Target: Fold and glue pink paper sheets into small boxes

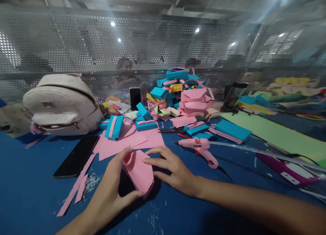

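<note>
A folded piece of pink paper (pixel 139 170), shaped like a small box or bag with a flap, is tilted up off the blue table between my two hands. My left hand (pixel 114 180) grips it from the left, thumb at the lower corner and fingers at the top edge. From the right, my right hand (pixel 175 170) rests its fingertips on the paper's upper flap and right edge. Just beyond that hand lies a pink hot glue gun (pixel 200 147), nozzle pointing left, a clear glue stick out of its back. Flat pink sheets (pixel 122 145) lie behind the folded piece.
Pink and blue paper bags (pixel 195 100) are heaped at the back. A white backpack (pixel 63 105) and a black phone (pixel 77 156) are at left, near pink strips (pixel 76 185). Scissors (pixel 171 130), a magenta device (pixel 287 167) and green sheets (pixel 272 133) lie rightward.
</note>
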`<state>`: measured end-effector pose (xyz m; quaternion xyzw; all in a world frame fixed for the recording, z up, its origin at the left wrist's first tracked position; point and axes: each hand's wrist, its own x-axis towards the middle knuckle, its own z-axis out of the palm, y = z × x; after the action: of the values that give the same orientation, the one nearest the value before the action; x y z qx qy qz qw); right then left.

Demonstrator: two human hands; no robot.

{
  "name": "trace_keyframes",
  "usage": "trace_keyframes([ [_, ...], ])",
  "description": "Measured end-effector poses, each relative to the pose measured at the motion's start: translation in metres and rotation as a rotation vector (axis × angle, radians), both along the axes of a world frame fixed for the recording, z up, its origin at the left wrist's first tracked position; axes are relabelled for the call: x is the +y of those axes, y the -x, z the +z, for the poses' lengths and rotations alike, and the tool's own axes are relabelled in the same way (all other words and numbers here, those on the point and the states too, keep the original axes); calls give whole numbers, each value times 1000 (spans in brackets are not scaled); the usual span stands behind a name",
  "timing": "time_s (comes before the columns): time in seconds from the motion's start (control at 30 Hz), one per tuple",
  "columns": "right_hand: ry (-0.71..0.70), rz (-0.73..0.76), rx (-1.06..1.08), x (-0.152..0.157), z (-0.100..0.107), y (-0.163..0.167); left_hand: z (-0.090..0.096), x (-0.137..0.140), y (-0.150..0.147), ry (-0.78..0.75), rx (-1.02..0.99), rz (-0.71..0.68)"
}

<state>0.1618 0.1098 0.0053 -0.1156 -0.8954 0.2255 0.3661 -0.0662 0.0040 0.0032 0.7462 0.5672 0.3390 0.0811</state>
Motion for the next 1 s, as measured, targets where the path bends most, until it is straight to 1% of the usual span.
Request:
trace_keyframes([
  [0.13,-79,3,19,1,1,1,-4,-5,-7,35,-31,3],
  [0.3,-107,28,5,-1,2,2,-4,-5,-10,64,-58,28],
  [0.53,-78,8,85,-3,4,2,-2,-3,-8,87,-163,3],
  [0.73,-57,0,187,-6,3,-2,3,-10,-11,157,-152,-123],
  [0.87,-82,-30,274,-8,2,-4,4,-11,-13,157,-186,-132],
  [1.0,-83,-64,314,-8,2,-4,4,-8,-12,171,-197,-135],
])
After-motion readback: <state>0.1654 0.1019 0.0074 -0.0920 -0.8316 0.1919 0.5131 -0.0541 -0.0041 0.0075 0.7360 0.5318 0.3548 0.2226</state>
